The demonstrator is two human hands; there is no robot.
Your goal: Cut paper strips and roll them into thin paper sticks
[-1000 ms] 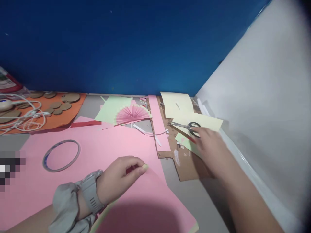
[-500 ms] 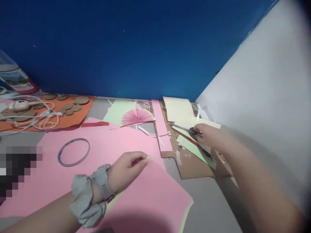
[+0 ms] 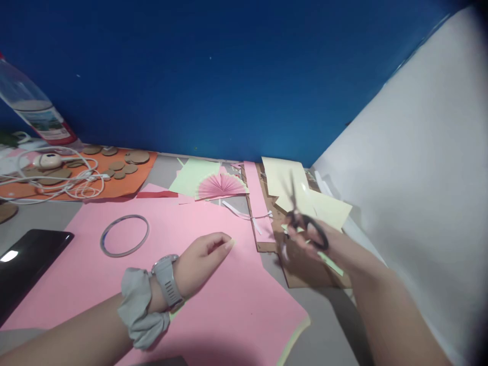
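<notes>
With thumb and fingers pinched, my left hand (image 3: 204, 262) holds a pink paper sheet (image 3: 244, 310), pale green along its edges, near its upper end. A grey watch and a grey scrunchie circle that wrist. My right hand (image 3: 316, 239) grips black-handled scissors (image 3: 293, 208) above a brown cardboard piece (image 3: 312, 269). Their blades point up and away, spread slightly and blurred by motion. Under the right hand lies a pale green paper strip (image 3: 331, 263), partly hidden.
A tape ring (image 3: 125, 236) rests on pink paper, left of my left hand. Behind are a pleated pink paper fan (image 3: 221, 186), cream paper (image 3: 284, 175) and a long pink strip (image 3: 259, 203). Leftward lie a black phone-like device (image 3: 30, 264), white cables (image 3: 89, 188), cardboard discs (image 3: 137, 156) and a bottle (image 3: 41, 117).
My right hand has taken hold of the scissors and lifted them off the cream paper, turning the blades upward. My left hand keeps its pinch. The view has shifted left.
</notes>
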